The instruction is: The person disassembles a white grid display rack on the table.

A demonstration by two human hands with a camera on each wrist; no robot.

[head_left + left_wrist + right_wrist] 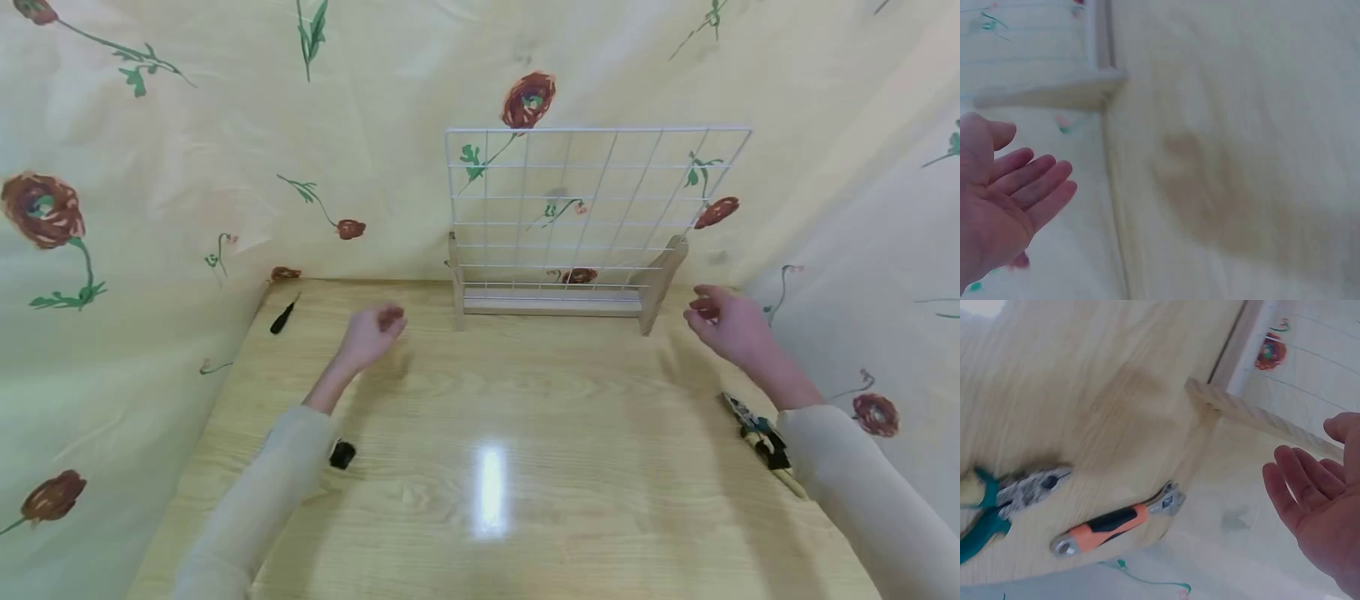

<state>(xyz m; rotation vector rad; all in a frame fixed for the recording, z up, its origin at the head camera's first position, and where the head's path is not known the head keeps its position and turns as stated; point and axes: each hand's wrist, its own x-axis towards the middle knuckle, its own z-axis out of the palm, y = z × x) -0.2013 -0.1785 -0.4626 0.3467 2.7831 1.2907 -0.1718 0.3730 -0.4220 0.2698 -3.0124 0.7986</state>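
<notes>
A white wire grid rack (pixel 570 198) with wooden side pieces and a wooden bottom bar (pixel 551 302) stands upright at the back of the table. To its left, my left hand (pixel 372 335) hovers above the table, apart from the rack. The left wrist view shows that hand's fingers (pixel 1044 187) loosely bent, with nothing in them. My right hand (pixel 726 327) is raised just beyond the right wooden side piece (pixel 663 283). Its fingers (pixel 1300 478) are relaxed and hold nothing; I see no contact with the rack.
Teal-handled pliers (pixel 1029 490) and an orange-and-black adjustable wrench (pixel 1107 526) lie at the table's right side. A thin black-handled tool (pixel 283 318) lies at the back left, and a small black object (pixel 342 455) beside my left sleeve. Flower-patterned sheeting (pixel 225 150) surrounds the table.
</notes>
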